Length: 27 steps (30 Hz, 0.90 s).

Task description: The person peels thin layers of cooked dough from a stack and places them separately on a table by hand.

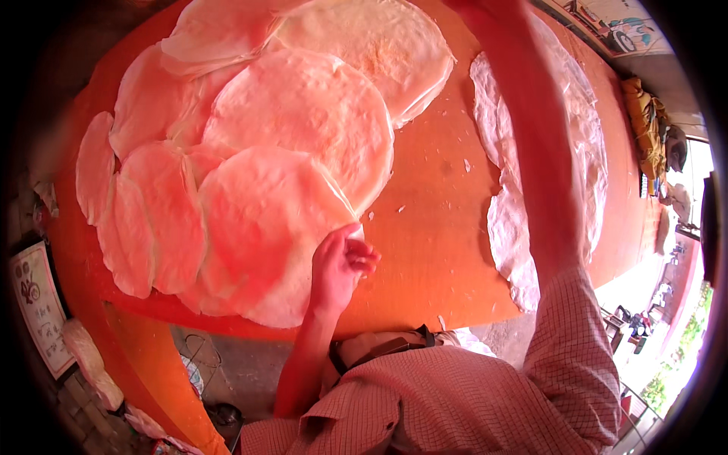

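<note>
Thin, round, pale flatbread sheets [303, 98] overlap in piles across the left and far part of an orange table [432, 197]. My left hand [343, 265] is at the right edge of the nearest round sheet [258, 220], fingers curled and thumb tip against its rim, where a small pale bit shows. My right arm reaches far across the table, over a second row of crinkled, paler sheets [508, 235] on the right. The right hand [485, 4] is blurred and cut off at the top edge, so its fingers cannot be made out.
Small crumbs [402, 208] lie scattered between the two groups of sheets. A yellow-brown bundle [644, 121] is beyond the table's right side. A framed board [42, 307] stands at the lower left, near a table leg [163, 371]. Bright daylight enters at the right.
</note>
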Available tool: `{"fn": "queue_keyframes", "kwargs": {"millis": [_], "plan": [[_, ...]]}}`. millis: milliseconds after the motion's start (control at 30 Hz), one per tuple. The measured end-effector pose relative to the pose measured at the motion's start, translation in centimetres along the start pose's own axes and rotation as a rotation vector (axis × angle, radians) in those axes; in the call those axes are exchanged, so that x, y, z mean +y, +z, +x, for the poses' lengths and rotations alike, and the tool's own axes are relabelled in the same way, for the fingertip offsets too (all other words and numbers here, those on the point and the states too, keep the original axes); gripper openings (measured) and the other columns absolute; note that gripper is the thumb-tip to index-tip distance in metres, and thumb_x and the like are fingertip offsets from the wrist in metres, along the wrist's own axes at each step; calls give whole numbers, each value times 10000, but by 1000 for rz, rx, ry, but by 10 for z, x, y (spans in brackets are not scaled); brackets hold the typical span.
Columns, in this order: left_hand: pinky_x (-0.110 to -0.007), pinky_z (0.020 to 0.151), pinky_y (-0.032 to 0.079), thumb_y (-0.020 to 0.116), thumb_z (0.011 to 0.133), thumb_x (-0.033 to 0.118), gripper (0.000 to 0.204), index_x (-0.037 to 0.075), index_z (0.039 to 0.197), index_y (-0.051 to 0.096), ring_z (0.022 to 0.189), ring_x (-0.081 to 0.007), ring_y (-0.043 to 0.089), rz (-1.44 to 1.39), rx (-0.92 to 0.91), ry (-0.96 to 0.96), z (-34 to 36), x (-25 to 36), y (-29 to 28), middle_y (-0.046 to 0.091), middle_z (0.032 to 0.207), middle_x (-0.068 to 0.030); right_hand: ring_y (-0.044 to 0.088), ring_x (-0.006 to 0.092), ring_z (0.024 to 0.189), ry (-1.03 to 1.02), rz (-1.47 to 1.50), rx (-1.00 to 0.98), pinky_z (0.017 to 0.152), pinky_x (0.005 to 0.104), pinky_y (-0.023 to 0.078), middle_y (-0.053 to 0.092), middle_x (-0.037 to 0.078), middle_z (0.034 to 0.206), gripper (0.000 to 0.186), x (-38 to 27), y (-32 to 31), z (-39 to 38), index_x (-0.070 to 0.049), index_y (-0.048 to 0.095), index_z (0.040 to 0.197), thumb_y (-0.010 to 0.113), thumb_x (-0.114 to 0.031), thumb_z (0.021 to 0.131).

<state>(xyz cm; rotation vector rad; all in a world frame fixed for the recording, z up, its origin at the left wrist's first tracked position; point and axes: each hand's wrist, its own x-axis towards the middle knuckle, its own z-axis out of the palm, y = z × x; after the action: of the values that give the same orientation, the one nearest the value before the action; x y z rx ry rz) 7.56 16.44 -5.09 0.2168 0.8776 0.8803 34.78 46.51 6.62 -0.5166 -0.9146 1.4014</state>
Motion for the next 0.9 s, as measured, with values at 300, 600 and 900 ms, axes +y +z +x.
{"fn": "queue_keyframes", "kwargs": {"millis": [300,600,900], "plan": [[-406,949,440,433,953,433,583,28,1365,360,1153,-257,517,-535,-148,-24,24,6,26,530,1238,-102,638,248,947,521,-328,645,804,345,541,636,157,1026,344,-61,17,-306,59,545,1119,589,24,779],[-358,940,442,577,919,254,489,30,1317,402,1132,-173,510,-30,-166,121,-6,-28,41,524,1241,-55,588,242,926,454,-1688,716,749,379,509,600,173,1061,780,-27,-8,-404,-39,435,1320,799,-354,706],[-349,939,441,582,867,101,421,5,1263,476,1113,-210,518,31,2,70,1,-50,43,533,1221,-83,592,186,600,200,-1216,170,557,328,470,613,130,687,171,32,77,-356,-29,666,803,721,-173,729]]}}
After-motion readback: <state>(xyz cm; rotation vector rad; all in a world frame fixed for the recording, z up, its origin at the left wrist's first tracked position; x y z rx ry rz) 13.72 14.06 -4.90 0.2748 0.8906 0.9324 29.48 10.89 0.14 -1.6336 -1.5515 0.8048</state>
